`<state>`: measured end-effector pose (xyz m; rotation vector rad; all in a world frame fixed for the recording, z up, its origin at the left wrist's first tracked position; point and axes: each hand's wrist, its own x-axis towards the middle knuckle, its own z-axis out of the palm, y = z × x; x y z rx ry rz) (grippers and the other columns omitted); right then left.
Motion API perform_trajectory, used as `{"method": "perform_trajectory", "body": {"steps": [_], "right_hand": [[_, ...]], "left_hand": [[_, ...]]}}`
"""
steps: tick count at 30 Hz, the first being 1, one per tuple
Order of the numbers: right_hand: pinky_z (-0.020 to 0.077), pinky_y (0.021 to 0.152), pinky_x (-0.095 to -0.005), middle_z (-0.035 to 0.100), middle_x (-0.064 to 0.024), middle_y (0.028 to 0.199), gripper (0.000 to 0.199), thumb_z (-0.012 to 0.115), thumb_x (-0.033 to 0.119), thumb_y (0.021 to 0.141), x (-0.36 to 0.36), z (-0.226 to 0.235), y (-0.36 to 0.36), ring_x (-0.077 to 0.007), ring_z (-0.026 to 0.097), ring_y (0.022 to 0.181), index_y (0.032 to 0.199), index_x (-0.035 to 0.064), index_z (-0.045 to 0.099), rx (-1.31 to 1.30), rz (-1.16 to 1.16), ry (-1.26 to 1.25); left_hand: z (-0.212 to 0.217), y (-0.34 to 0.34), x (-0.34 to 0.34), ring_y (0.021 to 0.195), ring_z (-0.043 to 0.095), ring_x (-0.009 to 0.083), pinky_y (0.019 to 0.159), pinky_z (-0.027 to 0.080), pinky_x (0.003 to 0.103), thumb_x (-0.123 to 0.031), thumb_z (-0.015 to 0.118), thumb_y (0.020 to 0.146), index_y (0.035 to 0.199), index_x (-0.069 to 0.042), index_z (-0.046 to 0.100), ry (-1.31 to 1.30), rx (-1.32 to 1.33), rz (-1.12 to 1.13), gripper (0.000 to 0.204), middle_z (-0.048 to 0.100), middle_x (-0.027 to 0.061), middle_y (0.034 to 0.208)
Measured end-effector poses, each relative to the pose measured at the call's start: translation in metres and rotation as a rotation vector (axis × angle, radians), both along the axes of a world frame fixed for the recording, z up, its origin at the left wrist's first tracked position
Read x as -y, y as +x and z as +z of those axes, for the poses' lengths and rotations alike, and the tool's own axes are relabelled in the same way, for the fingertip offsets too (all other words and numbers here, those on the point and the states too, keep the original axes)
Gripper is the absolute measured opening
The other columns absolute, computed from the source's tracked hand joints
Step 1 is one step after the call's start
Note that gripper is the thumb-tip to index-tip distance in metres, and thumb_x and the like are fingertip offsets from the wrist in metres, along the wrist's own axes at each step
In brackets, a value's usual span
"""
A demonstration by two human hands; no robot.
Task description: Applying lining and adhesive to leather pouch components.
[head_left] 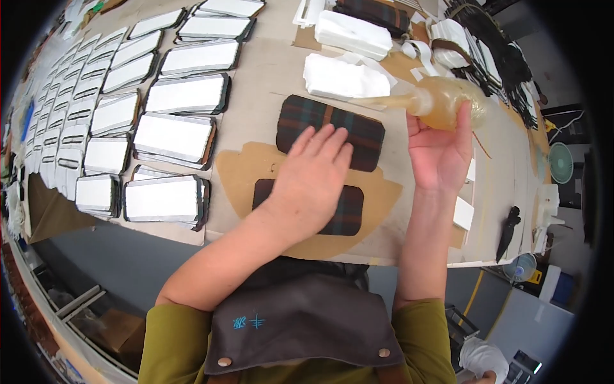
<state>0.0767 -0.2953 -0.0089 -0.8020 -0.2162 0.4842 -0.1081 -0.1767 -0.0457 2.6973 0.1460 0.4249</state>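
My left hand [311,173] lies flat, fingers spread, across two dark plaid fabric pieces on the table. Its fingertips rest on the larger plaid piece [361,131]; the palm covers part of the smaller plaid piece [347,211] nearer me. My right hand [440,150] is raised at the right and grips a soft, translucent amber glue bottle [441,99], whose long nozzle points left toward a white pad. Both plaid pieces lie on a brown cardboard sheet [240,173] stained with glue.
Several rows of white-faced, dark-edged rectangular pieces [173,137] cover the table's left half. White foam pads [342,78] and more plaid material [377,13] lie at the back. Dark straps [505,57] pile at the far right, with a dark tool [508,230] near the table's right edge.
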Motion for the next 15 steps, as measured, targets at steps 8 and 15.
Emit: {"method": "perform_trajectory", "body": {"steps": [8, 15], "right_hand": [[0.0471, 0.104, -0.0450, 0.061, -0.0108, 0.121, 0.058, 0.074, 0.045, 0.092, 0.021, -0.034, 0.007, -0.0283, 0.059, 0.113, 0.128, 0.0033, 0.056, -0.548, -0.031, 0.120], [0.0399, 0.112, -0.0531, 0.055, -0.0117, 0.131, 0.062, 0.073, 0.047, 0.093, 0.013, -0.031, -0.007, -0.0284, 0.052, 0.120, 0.135, 0.0059, 0.051, -0.577, 0.002, 0.066]], "left_hand": [[-0.002, 0.017, -0.023, 0.141, 0.044, 0.0375, 0.118, 0.036, 0.046, -0.004, 0.061, 0.081, 0.136, 0.007, 0.054, 0.377, -0.183, -0.029, 0.057, 0.050, 0.0235, 0.148], [0.013, 0.029, -0.039, 0.128, 0.058, 0.0319, 0.108, 0.047, 0.044, -0.003, 0.062, 0.084, 0.132, 0.000, 0.061, 0.204, -0.200, -0.063, 0.049, 0.059, 0.0163, 0.141]]}}
